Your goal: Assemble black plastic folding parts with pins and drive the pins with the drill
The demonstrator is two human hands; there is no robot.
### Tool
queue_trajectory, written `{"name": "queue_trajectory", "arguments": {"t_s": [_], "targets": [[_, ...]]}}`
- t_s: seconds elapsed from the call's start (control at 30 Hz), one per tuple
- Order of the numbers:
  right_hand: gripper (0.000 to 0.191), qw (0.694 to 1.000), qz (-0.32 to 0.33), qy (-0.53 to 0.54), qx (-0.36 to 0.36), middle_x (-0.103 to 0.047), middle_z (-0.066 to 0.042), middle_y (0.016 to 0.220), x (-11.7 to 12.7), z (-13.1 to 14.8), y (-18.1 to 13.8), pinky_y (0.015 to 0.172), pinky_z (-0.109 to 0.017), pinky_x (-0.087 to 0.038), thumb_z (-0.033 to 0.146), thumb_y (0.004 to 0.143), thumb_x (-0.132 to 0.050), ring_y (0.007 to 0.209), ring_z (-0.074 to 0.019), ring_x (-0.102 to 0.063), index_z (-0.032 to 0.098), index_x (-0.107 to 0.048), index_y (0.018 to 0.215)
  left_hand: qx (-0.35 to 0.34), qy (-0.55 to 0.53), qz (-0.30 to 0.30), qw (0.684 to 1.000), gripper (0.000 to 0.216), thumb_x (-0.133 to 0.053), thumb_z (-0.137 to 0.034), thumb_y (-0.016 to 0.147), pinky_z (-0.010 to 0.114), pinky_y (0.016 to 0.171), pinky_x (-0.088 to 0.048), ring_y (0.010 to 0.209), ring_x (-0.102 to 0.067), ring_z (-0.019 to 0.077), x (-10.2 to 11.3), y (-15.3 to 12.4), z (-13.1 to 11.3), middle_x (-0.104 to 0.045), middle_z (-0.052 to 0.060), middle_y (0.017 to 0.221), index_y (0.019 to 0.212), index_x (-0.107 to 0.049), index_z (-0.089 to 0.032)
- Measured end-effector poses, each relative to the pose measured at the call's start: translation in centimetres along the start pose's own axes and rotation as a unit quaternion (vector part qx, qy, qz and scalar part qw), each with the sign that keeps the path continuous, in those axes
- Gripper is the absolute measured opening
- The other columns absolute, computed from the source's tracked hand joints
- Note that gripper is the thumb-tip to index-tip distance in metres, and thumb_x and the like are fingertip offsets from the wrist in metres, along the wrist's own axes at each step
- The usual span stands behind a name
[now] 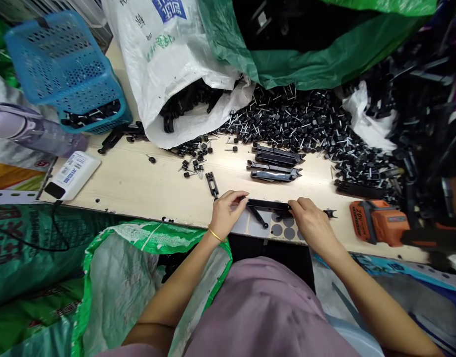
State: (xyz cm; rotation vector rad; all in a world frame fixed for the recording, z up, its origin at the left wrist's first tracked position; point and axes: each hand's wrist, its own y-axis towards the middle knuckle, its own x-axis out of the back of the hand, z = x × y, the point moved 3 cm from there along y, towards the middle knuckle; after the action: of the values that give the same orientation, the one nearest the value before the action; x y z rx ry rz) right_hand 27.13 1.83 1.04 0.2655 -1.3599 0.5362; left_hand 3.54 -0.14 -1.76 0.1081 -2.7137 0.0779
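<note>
My left hand [226,212] and my right hand [311,220] both grip a long black plastic bar [268,205] at the table's near edge, one hand at each end. A thinner black arm [258,216] hangs off the bar at an angle. Beneath it lies a grey pad with dark round dots [278,229]. A small black link piece [212,184] lies just beyond my left hand. A gold bangle sits on my left wrist.
Three finished black bars [276,163] lie stacked mid-table. A heap of black knobs with metal pins [305,124] spreads behind them. An orange cordless drill [380,222] rests at right. A blue basket [66,74], white sack [168,64] and green sacks [305,54] crowd the back.
</note>
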Motion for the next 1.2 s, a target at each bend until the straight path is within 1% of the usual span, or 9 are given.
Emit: {"name": "queue_trajectory", "arguments": {"t_s": [0.27, 0.47, 0.63, 0.83, 0.93, 1.0, 1.07, 1.13, 1.2], "targets": [[0.018, 0.988, 0.009, 0.152, -0.022, -0.061, -0.007, 0.090, -0.8, -2.3, 0.2, 0.067, -0.031, -0.048, 0.026, 0.088, -0.048, 0.077, -0.0200, -0.060, 0.020, -0.058, 0.102, -0.048, 0.048, 0.016, 0.998, 0.019, -0.054, -0.028, 0.087, 0.027, 0.076, -0.054, 0.080, -0.064, 0.0137, -1.0, -0.6, -0.2, -0.066, 0.004, 0.095, 0.101, -0.065, -0.022], [0.041, 0.982, -0.093, 0.163, -0.028, -0.059, -0.010, 0.103, -1.3, -1.9, -2.0, 0.086, -0.038, -0.048, 0.028, 0.090, -0.047, 0.098, -0.0232, -0.057, 0.022, -0.045, 0.130, -0.099, 0.130, 0.033, 0.986, 0.027, -0.059, -0.027, 0.084, 0.035, 0.090, -0.049, 0.099, -0.058, 0.0182, -1.6, -0.8, 1.6, -0.058, 0.006, 0.106, 0.111, -0.063, -0.024], [0.060, 0.981, -0.128, 0.144, 0.030, -0.050, -0.012, 0.126, -5.5, -1.8, -4.3, 0.094, -0.045, -0.046, 0.024, 0.089, -0.048, 0.114, -0.0256, -0.051, 0.029, -0.022, 0.143, -0.062, 0.122, 0.038, 0.990, 0.035, -0.062, -0.029, 0.082, 0.035, 0.089, -0.048, 0.098, -0.057, 0.0194, -2.8, -1.1, 3.1, -0.057, 0.006, 0.101, 0.117, -0.057, -0.023], [0.070, 0.978, -0.190, 0.083, 0.009, -0.056, -0.013, 0.112, -9.9, -2.5, -4.0, 0.088, -0.055, -0.044, 0.016, 0.086, -0.050, 0.104, -0.0293, -0.054, 0.029, -0.011, 0.142, -0.044, 0.164, 0.029, 0.985, 0.032, -0.060, -0.032, 0.083, 0.037, 0.087, -0.047, 0.094, -0.057, 0.0209, -2.9, -1.4, 2.8, -0.057, 0.007, 0.097, 0.113, -0.058, -0.020], [0.071, 0.976, -0.198, 0.086, -0.001, -0.055, -0.013, 0.112, -10.3, -2.5, -3.8, 0.087, -0.055, -0.043, 0.016, 0.086, -0.049, 0.102, -0.0291, -0.055, 0.030, -0.009, 0.142, -0.065, 0.246, 0.017, 0.967, 0.035, -0.059, -0.034, 0.083, 0.044, 0.090, -0.044, 0.099, -0.055, 0.0258, -3.0, -1.5, 1.4, -0.058, 0.010, 0.100, 0.115, -0.056, -0.019], [0.072, 0.974, -0.205, 0.096, 0.006, -0.055, -0.013, 0.113, -10.2, -2.5, -3.8, 0.088, -0.054, -0.043, 0.016, 0.086, -0.049, 0.102, -0.0280, -0.054, 0.030, -0.006, 0.143, -0.122, 0.308, 0.025, 0.943, 0.042, -0.058, -0.034, 0.083, 0.051, 0.099, -0.035, 0.112, -0.050, 0.0303, -3.8, -1.3, 0.0, -0.056, 0.013, 0.114, 0.123, -0.051, -0.019], [0.073, 0.973, -0.210, 0.097, 0.008, -0.055, -0.013, 0.113, -10.1, -2.5, -3.8, 0.088, -0.052, -0.043, 0.017, 0.087, -0.049, 0.102, -0.0272, -0.054, 0.029, -0.004, 0.143, -0.203, 0.338, 0.077, 0.916, 0.045, -0.053, -0.030, 0.086, 0.051, 0.105, -0.030, 0.120, -0.045, 0.0301, -5.5, -1.0, -1.2, -0.052, 0.013, 0.126, 0.129, -0.045, -0.019], [0.072, 0.973, -0.217, 0.083, 0.008, -0.055, -0.012, 0.111, -10.1, -2.4, -3.7, 0.087, -0.051, -0.043, 0.017, 0.087, -0.048, 0.100, -0.0266, -0.054, 0.028, -0.005, 0.143, -0.255, 0.349, 0.135, 0.892, 0.042, -0.046, -0.021, 0.089, 0.046, 0.102, -0.035, 0.116, -0.050, 0.0267, -7.3, -0.6, -1.8, -0.055, 0.012, 0.123, 0.131, -0.043, -0.018], [0.071, 0.974, -0.217, 0.064, 0.004, -0.056, -0.013, 0.110, -10.1, -2.1, -3.5, 0.086, -0.049, -0.044, 0.015, 0.087, -0.047, 0.098, -0.0266, -0.054, 0.026, -0.005, 0.143, -0.259, 0.362, 0.157, 0.882, 0.039, -0.041, -0.014, 0.090, 0.042, 0.095, -0.042, 0.105, -0.056, 0.0245, -8.8, -0.4, -1.7, -0.061, 0.011, 0.114, 0.129, -0.045, -0.016]]}}
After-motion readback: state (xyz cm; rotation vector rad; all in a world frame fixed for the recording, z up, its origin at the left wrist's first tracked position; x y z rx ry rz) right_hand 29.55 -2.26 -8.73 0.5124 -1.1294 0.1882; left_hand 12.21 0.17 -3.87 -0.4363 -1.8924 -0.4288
